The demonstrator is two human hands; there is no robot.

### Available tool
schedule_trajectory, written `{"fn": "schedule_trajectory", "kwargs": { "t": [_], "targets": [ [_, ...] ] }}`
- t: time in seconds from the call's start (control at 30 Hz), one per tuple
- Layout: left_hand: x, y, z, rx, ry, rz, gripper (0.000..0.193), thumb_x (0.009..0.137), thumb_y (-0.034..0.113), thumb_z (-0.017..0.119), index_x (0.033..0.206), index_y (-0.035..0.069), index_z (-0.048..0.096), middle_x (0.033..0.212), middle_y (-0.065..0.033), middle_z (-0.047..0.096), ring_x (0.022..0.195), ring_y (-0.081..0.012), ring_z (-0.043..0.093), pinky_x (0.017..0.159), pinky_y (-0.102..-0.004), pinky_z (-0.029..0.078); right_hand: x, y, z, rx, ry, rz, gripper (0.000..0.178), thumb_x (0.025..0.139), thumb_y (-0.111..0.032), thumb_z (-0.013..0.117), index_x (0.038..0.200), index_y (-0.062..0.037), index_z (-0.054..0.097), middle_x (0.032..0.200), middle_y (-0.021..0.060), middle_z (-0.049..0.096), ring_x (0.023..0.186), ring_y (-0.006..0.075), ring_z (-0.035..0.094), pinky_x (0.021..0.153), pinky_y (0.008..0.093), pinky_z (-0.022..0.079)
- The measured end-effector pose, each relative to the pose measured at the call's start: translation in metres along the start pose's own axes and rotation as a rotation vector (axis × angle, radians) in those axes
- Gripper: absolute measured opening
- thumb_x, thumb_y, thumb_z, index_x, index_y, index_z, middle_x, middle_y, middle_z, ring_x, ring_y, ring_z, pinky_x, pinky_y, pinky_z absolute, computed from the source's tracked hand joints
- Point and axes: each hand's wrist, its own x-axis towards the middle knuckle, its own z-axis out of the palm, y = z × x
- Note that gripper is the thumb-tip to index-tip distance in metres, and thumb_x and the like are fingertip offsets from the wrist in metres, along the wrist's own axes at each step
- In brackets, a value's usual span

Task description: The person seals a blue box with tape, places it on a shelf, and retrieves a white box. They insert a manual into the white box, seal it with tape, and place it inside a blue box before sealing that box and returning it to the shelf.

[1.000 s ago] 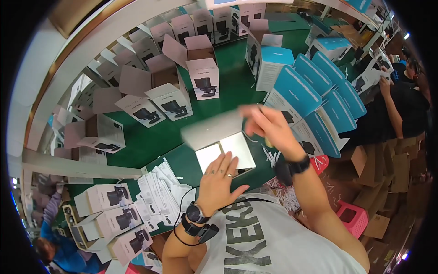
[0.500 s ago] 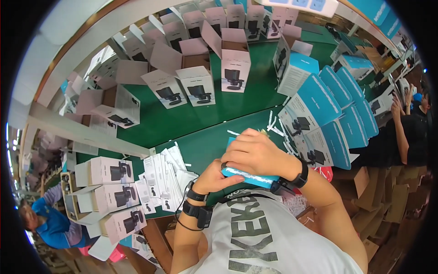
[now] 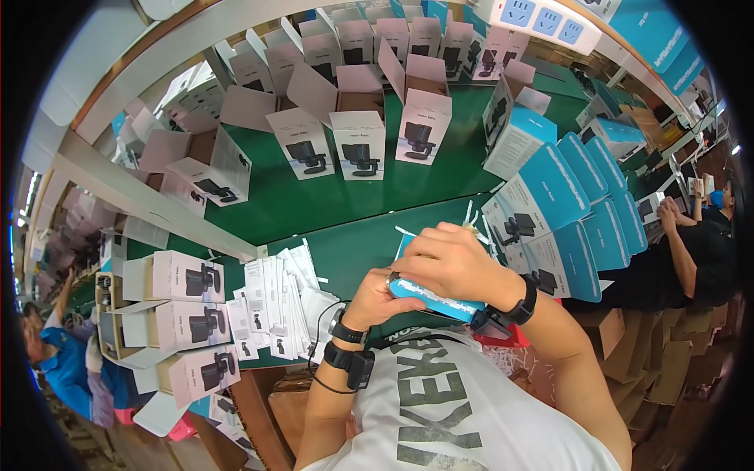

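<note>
Close in front of my shirt, a blue cardboard box (image 3: 428,294) with a ragged white strip along its edge lies between my hands. My left hand (image 3: 375,302) grips its left end, thumb along the near side. Over the top curls my right hand (image 3: 455,259), its fingers bent and hiding much of the box. Curled white paper strips (image 3: 473,216) lie just beyond my right hand. Left of my left hand is a fanned pile of white printed leaflets (image 3: 275,294).
Open white boxes (image 3: 361,145) stand on the green table (image 3: 314,212). Several blue-flapped boxes (image 3: 550,188) are stacked at right, three white boxes (image 3: 192,322) at left. A power strip (image 3: 542,22) hangs above. Other people (image 3: 71,361) work on both sides.
My view has shifted slightly, so the table things sit a little differently in the picture. Both hands stay on the blue box, with little change of grip.
</note>
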Motion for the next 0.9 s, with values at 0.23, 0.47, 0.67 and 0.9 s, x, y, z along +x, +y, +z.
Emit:
{"fn": "schedule_trajectory", "kwargs": {
  "t": [0.23, 0.47, 0.67, 0.9],
  "targets": [
    [-0.006, 0.004, -0.002, 0.040, -0.005, -0.016, 0.026, 0.078, 0.011, 0.092, 0.096, 0.001, 0.077, 0.095, -0.0103, 0.077, 0.084, -0.0202, 0.071, 0.076, -0.0332, 0.055, 0.000, -0.001, -0.016, 0.096, -0.114, -0.016, 0.018, 0.082, -0.018, 0.080, 0.100, -0.0152, 0.077, 0.087, -0.0015, 0.067, 0.073, 0.0194, 0.065, 0.063, 0.0341, 0.045],
    [-0.004, 0.004, -0.001, 0.029, -0.001, -0.009, 0.026, 0.075, 0.011, 0.093, 0.094, 0.003, 0.078, 0.100, -0.0100, 0.076, 0.102, -0.0250, 0.070, 0.090, -0.0373, 0.053, 0.004, -0.010, -0.016, 0.299, -0.204, 0.116, 0.022, 0.078, -0.019, 0.079, 0.097, -0.0113, 0.072, 0.086, 0.0028, 0.066, 0.074, 0.0244, 0.065, 0.063, 0.0340, 0.046],
    [-0.007, 0.004, -0.007, 0.427, 0.091, 0.212, 0.036, 0.074, 0.017, 0.094, 0.103, 0.005, 0.076, 0.122, -0.0128, 0.071, 0.133, -0.0329, 0.055, 0.114, -0.0449, 0.042, -0.043, -0.023, -0.068, 0.903, 0.189, 0.495, 0.027, 0.076, -0.019, 0.082, 0.091, -0.0069, 0.063, 0.086, 0.0050, 0.062, 0.082, 0.0194, 0.062, 0.066, 0.0306, 0.045],
    [-0.027, 0.016, -0.008, 0.458, 0.138, 0.157, 0.073, 0.074, 0.030, 0.093, 0.137, 0.012, 0.061, 0.155, -0.0165, 0.047, 0.143, -0.0346, 0.046, 0.120, -0.0514, 0.036, -0.125, -0.062, -0.058, 0.496, 0.075, 0.833, 0.059, 0.078, -0.012, 0.083, 0.134, -0.0021, 0.065, 0.086, 0.0047, 0.064, 0.078, 0.0124, 0.056, 0.068, 0.0264, 0.042]
  ]
}}
